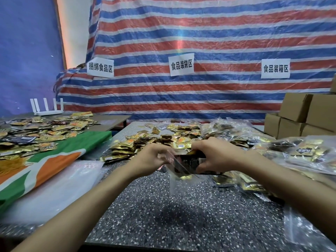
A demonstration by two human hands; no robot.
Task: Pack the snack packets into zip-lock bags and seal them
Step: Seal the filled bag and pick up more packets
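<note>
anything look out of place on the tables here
A white router with upright antennas stands at the far edge of the left table, behind loose snack packets; it is no packing item.

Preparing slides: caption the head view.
Left hand grips a clear zip-lock bag; right hand feeds dark snack packets into it.

1. We face a red, white and blue striped tarp (209,39) bearing three white paper signs (181,64).
2. We see a blue sheet (27,51) at left, stacked cardboard boxes (298,113) at right.
3. A dark speckled table (163,219) lies below us.
</note>
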